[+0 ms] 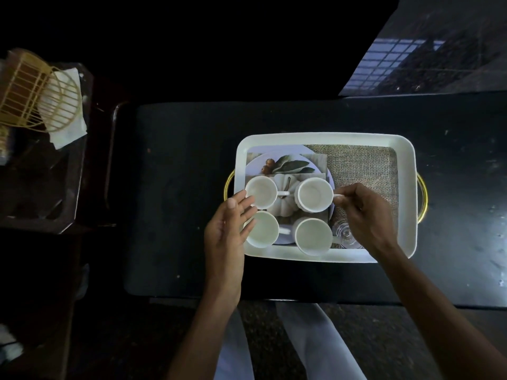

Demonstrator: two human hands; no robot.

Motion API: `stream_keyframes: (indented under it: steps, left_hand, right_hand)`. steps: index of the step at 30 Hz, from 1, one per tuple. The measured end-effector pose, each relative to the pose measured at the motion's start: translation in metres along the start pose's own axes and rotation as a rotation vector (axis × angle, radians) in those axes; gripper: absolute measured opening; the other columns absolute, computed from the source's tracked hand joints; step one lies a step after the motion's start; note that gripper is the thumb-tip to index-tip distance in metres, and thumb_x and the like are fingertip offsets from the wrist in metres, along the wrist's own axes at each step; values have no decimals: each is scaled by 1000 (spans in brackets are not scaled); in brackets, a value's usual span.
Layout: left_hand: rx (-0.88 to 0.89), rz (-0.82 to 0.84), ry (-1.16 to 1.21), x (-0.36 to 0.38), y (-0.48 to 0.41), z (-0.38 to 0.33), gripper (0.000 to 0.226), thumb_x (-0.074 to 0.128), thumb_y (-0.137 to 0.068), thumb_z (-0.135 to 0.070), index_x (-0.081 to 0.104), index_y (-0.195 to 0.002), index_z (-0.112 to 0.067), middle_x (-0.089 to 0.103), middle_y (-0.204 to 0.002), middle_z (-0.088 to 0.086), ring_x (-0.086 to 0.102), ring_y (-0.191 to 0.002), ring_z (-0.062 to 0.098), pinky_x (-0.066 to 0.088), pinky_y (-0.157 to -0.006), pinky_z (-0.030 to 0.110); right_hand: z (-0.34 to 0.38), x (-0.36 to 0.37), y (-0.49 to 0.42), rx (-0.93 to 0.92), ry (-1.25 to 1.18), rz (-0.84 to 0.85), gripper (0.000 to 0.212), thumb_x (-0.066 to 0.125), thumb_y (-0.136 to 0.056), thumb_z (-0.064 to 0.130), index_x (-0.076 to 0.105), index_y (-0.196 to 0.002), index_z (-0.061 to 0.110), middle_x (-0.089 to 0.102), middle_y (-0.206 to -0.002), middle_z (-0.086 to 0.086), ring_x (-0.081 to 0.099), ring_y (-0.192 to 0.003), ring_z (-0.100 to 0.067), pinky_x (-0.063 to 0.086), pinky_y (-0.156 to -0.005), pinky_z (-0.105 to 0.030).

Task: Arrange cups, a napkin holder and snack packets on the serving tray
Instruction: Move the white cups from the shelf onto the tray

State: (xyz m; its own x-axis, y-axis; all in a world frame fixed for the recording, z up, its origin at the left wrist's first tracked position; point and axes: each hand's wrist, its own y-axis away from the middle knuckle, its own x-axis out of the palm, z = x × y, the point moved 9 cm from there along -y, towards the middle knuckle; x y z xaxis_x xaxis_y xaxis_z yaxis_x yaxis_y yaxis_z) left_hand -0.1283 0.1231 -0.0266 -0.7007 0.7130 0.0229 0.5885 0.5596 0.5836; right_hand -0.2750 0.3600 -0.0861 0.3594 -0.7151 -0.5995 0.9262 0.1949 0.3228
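Observation:
A white serving tray (406,165) with gold handles lies on the dark table. Several white cups stand in a square in its left half: far left cup (260,192), far right cup (314,194), near left cup (264,229), near right cup (312,236). My right hand (362,212) pinches the handle of the far right cup. My left hand (230,229) is open, fingers spread, touching the sides of the two left cups. A gold wire napkin holder (35,91) with white napkins (70,124) sits far left on a side table. No snack packets are visible.
The tray's right half shows bare burlap-print liner (362,165). A clear glass base (346,234) sits at the tray's near edge under my right wrist. A dark side table (41,187) stands to the left, with a glossy counter (439,50) at the far right.

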Motion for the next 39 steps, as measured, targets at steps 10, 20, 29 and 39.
stream_keyframes:
  steps: [10, 20, 29, 39]
  left_hand:
    - [37, -12, -21, -14, -2, -4, 31, 44, -102, -40, 68, -117, -27, 77, -115, -1, 72, -110, 11, 58, -90, 21]
    - [364, -160, -440, -76, 4, -52, 38, 49, -102, -35, 61, -136, -24, 58, -142, -10, 52, -133, 0, 47, -110, 32]
    - [665, -164, -1204, -164, -14, -102, 55, 43, -105, -42, 36, -156, -22, 15, -170, 6, 5, -158, 25, 22, -123, 54]
    - [644, -189, -1380, -262, -88, -143, 58, 44, -104, -43, 35, -156, -18, 14, -169, 13, 10, -157, 33, 20, -123, 56]
  right_hand:
    - [4, 7, 0, -14, 41, 65, 10, 70, -90, 15, 71, -99, 12, 72, -89, 7, 67, -80, 0, 44, -65, -1]
    - [106, 20, 40, -296, 328, -7, 51, 56, -98, 35, 46, -141, 9, 49, -147, -13, 40, -140, -30, 41, -109, -48]
    - [213, 149, 75, -479, 681, 130, 85, 30, -92, 65, 17, -157, 12, 8, -166, -12, 2, -154, -28, 24, -119, -55]
    - [275, 255, 74, -502, 774, 168, 87, 23, -93, 72, 11, -158, 16, -1, -167, -11, -6, -154, -28, 20, -119, -58]
